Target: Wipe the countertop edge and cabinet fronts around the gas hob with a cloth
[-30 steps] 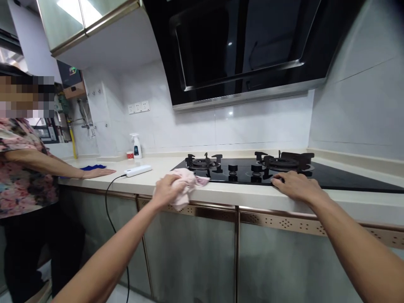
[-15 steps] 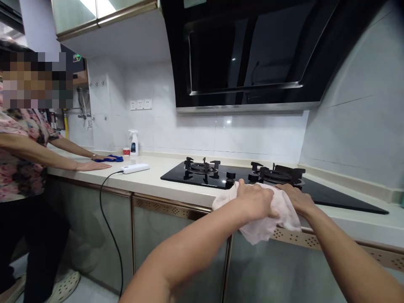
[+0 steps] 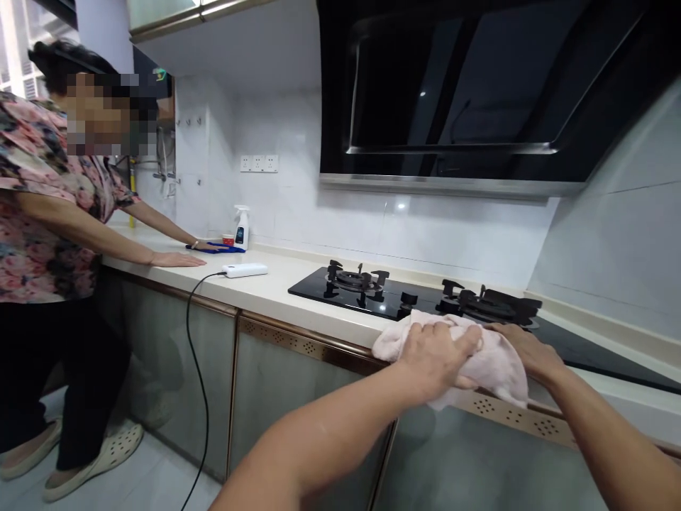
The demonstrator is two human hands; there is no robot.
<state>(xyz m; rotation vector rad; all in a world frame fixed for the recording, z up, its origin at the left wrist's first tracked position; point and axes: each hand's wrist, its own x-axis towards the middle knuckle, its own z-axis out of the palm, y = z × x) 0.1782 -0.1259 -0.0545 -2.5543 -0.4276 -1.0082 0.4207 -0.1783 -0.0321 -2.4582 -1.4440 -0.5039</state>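
Hands (image 3: 479, 351) half under cloth (image 3: 497, 362)

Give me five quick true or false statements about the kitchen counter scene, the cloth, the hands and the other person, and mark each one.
1. The left hand grips a pink cloth at the counter's front edge. True.
2. The right hand is raised to the range hood. False: it rests low at the cloth.
3. A pot sits on the gas hob. False: both burners are bare.
4. The other person has a hand on a blue cloth. True.
5. A white spray bottle stands by the wall. True.
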